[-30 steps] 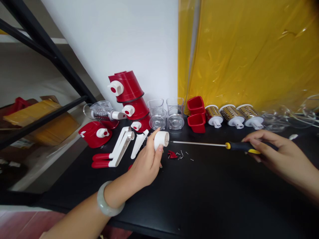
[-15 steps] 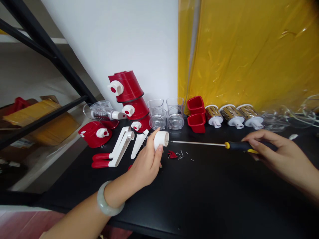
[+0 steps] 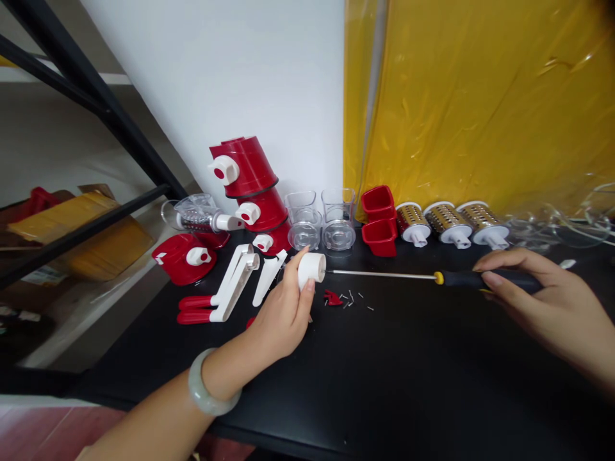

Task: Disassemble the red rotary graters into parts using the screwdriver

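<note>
My left hand is closed around a white cylindrical plastic part, its open end facing right. Level from the right comes a screwdriver with a black and yellow handle, gripped by my right hand. Its tip meets the open end of the white part; how deep it reaches is hidden. Below that lie a small red plastic piece and several loose screws on the black table. To the left rest white crank handles with red grips and a white wedge-shaped part.
Red grater bodies stand stacked at the back, with another red base to their left. Along the wall are clear plastic parts, red hoppers and metal grater drums. A black-framed shelf borders the left side.
My right hand has shifted slightly to the right, and the screwdriver handle has turned, showing less yellow. My left hand and the white part stay nearly still.
</note>
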Demonstrator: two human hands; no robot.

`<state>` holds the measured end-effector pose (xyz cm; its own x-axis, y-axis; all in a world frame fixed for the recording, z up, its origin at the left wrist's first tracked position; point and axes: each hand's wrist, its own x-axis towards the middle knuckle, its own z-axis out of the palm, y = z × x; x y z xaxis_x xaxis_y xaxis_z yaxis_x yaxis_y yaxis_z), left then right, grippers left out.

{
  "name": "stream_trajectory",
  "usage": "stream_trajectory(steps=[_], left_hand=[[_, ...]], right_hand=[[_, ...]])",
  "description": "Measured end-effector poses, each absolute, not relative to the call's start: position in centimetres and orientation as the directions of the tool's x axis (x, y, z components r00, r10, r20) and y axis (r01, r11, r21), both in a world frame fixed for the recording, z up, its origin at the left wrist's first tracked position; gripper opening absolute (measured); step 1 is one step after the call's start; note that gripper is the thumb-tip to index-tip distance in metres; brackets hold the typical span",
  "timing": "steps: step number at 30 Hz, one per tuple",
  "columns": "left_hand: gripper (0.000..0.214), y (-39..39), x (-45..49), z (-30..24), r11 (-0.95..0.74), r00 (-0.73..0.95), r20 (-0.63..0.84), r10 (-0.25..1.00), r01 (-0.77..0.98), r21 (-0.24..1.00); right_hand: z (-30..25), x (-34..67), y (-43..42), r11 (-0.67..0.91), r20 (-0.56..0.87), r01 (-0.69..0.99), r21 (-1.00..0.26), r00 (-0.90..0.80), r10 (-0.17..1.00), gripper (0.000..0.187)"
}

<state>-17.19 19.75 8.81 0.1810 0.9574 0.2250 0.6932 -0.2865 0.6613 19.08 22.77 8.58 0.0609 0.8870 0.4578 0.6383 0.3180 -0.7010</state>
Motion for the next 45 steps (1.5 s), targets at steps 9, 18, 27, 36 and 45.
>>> stream_trajectory(steps=[9,18,27,36,45], left_hand=[[0.056,19.9,-17.2,8.8,-0.332,0.206,0.268,0.941,0.710,0.621],[0.055,19.8,-17.3,8.7,-0.261,0.165,0.204,0.965,0.678,0.687],[0.056,19.9,-17.4,8.6,-0.279,0.159,0.234,0.959,0.665,0.693],[0.056,19.8,-17.3,8.5,-0.274,0.158,0.228,0.961,0.668,0.692],[0.056,19.8,-17.3,8.5,-0.263,0.153,0.217,0.964,0.660,0.704]], right_hand=[[8.7,18.7,22.3,0.155,0.255,0.480,-0.863,0.149,0.955,0.053],[8.5,19.3,22.5,0.306,0.318,0.284,-0.909,-0.004,0.948,0.061],[8.6,19.1,22.3,0.224,0.233,0.148,-0.963,0.043,0.972,0.051],[8.1,19.1,22.5,0.073,0.075,0.102,-0.992,0.013,0.997,0.069],[8.6,18.4,22.6,0.132,0.134,-0.082,-0.988,-0.019,0.991,0.051]])
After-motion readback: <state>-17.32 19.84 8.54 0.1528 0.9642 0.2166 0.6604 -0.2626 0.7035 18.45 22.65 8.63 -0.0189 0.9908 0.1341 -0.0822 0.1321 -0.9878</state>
